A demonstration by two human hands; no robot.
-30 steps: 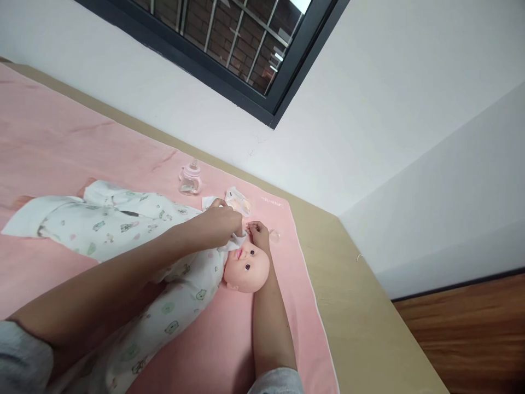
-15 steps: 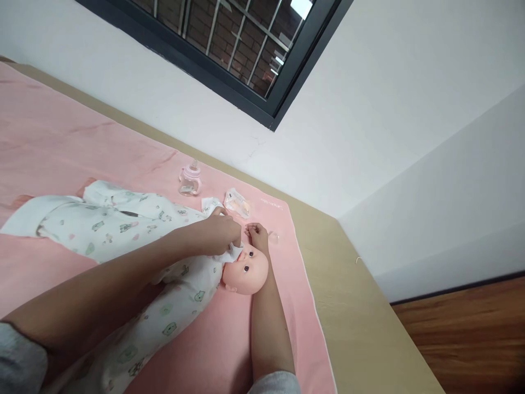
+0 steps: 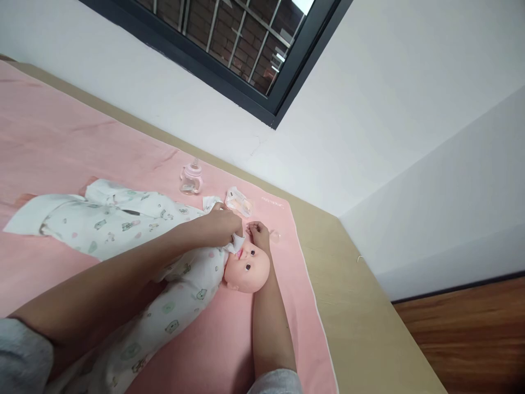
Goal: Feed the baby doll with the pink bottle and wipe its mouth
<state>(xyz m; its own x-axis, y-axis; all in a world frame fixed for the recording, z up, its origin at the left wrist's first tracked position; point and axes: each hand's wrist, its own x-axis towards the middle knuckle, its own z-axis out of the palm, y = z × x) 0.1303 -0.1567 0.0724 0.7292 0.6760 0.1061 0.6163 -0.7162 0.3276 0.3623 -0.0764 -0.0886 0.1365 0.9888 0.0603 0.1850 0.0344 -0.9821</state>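
Note:
A baby doll (image 3: 246, 273) in white patterned clothes (image 3: 135, 219) lies on its back on a pink mat (image 3: 205, 339). My left hand (image 3: 225, 225) reaches across its chest, fingers closed on a small white cloth (image 3: 237, 244) at the doll's chin, just below the mouth. Behind the doll's head or neck passes my right forearm. Beyond the head, my right hand (image 3: 259, 235) rests palm up with loosely bent fingers and nothing visible in it. A patterned white sleeve end (image 3: 210, 202) shows past my left knuckles.
A baby bottle (image 3: 191, 178) with pink handles stands near the wall side. Close to my hands lie a clear plastic packet (image 3: 238, 202) and a small clear item (image 3: 275, 236), perhaps a pacifier. The wooden tabletop (image 3: 348, 306) borders the mat.
My left hand and the cloth have shifted slightly on the doll's chin, so more of its mouth shows. The right arm stays beneath the head; the view has moved a little.

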